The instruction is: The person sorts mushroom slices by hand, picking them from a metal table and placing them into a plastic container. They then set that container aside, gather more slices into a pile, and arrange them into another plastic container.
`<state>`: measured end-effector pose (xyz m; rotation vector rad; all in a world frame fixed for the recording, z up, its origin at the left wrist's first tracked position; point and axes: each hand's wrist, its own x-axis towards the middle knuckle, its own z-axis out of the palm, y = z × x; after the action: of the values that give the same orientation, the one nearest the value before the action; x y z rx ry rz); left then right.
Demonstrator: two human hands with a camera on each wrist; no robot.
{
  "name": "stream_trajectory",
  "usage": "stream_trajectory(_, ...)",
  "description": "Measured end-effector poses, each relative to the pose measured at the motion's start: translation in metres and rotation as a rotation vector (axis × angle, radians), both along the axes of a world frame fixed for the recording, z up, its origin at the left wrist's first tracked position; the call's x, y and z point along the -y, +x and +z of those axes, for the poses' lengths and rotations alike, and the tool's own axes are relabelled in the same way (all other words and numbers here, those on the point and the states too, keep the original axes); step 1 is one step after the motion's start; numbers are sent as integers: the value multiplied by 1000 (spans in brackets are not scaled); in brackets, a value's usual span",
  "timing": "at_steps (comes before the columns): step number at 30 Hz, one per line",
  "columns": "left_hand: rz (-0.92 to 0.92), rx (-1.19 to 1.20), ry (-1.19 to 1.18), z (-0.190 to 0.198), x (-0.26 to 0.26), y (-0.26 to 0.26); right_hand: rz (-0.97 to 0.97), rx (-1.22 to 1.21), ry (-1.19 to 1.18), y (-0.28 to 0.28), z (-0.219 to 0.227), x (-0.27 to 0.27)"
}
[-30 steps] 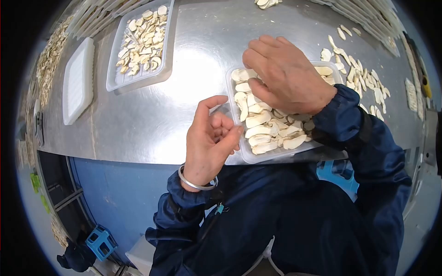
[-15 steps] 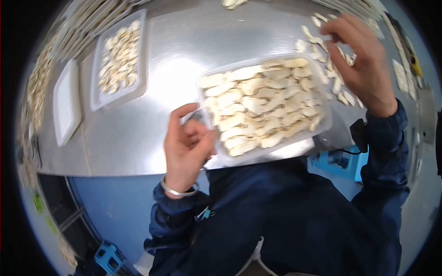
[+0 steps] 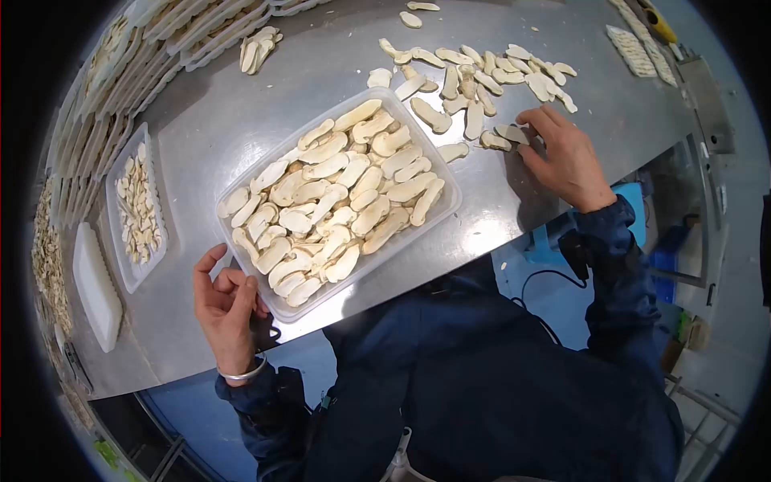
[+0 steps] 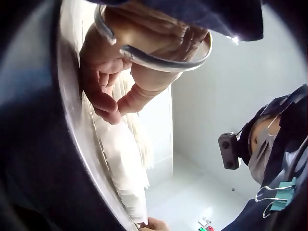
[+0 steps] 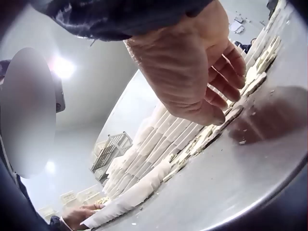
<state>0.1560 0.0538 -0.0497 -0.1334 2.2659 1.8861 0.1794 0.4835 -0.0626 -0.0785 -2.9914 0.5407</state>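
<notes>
In the head view a clear plastic tray (image 3: 444, 207) holds rows of pale mushroom slices (image 3: 325, 167), several layers overlapping. My left hand (image 3: 227, 313) grips its near-left corner, thumb against the rim; the left wrist view shows the thumb and fingers of that hand (image 4: 130, 67) meeting at the tray's side (image 4: 126, 166). My right hand (image 3: 569, 161) is right of the tray, low over the table, with thumb and forefinger parted around one end of a loose slice (image 3: 511, 133). In the right wrist view the fingers of this hand (image 5: 197, 77) hang curved beside the slices, not closed together.
Loose slices (image 3: 475, 80) lie spread beyond the tray's far-right side on the metal table (image 3: 337, 48). A small heap (image 3: 259, 50) lies farther back. Left are another tray of pieces (image 3: 138, 207), an upturned white tray (image 3: 96, 285) and stacked trays (image 3: 120, 120).
The view has turned, and the filled tray appears farther left and more tilted, with my left hand at its side. My right hand has left the tray and come down at the loose slices.
</notes>
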Motion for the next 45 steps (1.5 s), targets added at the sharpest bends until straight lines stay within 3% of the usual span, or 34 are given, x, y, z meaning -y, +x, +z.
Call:
stream_trajectory(3, 8, 5, -13, 0, 5, 1, 2, -13, -105, -3, 10, 8)
stream_trajectory(6, 3, 20, 4, 2, 6, 1, 151, -68, -77, -5, 0, 17)
stream_trajectory(18, 20, 12, 57, -1, 6, 2, 233, -279, 109, -11, -11, 19)
stream_trajectory(21, 25, 1, 45, -2, 6, 3, 230, -175, -72, -6, -4, 21)
stream_trajectory(27, 5, -16, 15, -4, 8, 4, 202, -173, -158, -1, -9, 19)
stream_trajectory(37, 9, 16, 53, 3, 2, 3, 205, -80, -102, 2, -11, 22)
stream_trajectory(42, -7, 68, 156, 1, 6, 6, 199, -97, -248, -9, 14, 43)
stream_trajectory(45, -52, 83, 194, -1, -4, 9, 367, -196, -251, -26, 46, 91)
